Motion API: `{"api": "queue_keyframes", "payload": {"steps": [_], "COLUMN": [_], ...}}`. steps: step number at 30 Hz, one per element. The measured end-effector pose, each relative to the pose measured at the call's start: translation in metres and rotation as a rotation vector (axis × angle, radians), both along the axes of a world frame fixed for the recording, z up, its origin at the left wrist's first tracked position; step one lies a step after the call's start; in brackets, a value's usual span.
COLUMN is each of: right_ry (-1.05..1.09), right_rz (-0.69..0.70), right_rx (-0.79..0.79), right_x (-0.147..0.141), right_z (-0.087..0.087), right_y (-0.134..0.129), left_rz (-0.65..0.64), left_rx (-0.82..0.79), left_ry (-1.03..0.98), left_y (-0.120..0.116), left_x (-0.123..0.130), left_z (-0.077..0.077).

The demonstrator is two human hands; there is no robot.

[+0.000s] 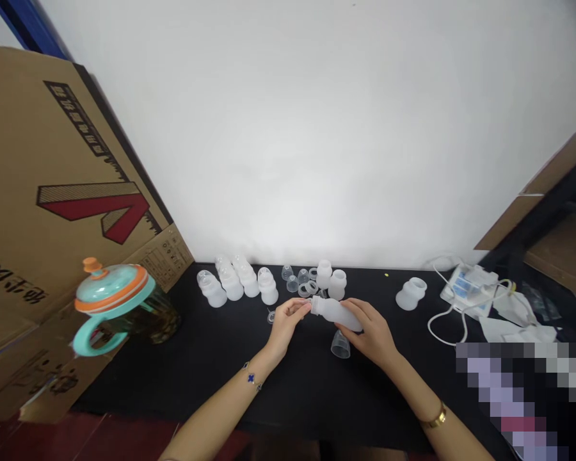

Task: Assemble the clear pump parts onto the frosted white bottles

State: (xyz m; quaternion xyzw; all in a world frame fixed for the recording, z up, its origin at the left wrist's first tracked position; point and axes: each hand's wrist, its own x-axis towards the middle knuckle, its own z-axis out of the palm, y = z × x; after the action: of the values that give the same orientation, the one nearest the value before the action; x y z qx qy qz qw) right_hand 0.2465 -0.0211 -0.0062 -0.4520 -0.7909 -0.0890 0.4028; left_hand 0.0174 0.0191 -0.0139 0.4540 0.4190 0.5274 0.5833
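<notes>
A white translucent bottle (336,312) lies tilted between my two hands, its neck pointing left. My right hand (370,333) is wrapped round the bottle's body. At the neck, the fingers of my left hand (288,323) are pinched on the collar end; the small part there is mostly hidden by the fingertips. A clear dome cap (340,344) stands on the black table (297,397) just below the bottle. Left of my left hand's fingers lies a small clear ring-like piece (271,316).
Several capped bottles (230,282) stand at the back left. Behind my hands are small clear caps (292,283), rings (304,289) and two open bottles (336,285). Another open bottle (411,294) leans at right, near cables and a white box (468,291). A teal-lidded jug (120,301) stands left.
</notes>
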Motion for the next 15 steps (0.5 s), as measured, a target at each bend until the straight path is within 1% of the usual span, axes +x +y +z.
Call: {"api": "queue_keyframes", "payload": {"steps": [6, 15], "right_ry": [-0.01, -0.024], "right_rz": [0.04, 0.051], "right_rx": [0.017, 0.023], "right_x": [-0.0019, -0.0029], "right_z": [0.0039, 0.0046], "right_y": [-0.002, -0.003], "left_rz": [-0.055, -0.087], "left_rx": [-0.063, -0.07], "left_ry": [-0.002, -0.004], "left_y": [0.0012, 0.002], "left_x": [-0.0012, -0.0027], "left_z": [-0.0025, -0.0042]}}
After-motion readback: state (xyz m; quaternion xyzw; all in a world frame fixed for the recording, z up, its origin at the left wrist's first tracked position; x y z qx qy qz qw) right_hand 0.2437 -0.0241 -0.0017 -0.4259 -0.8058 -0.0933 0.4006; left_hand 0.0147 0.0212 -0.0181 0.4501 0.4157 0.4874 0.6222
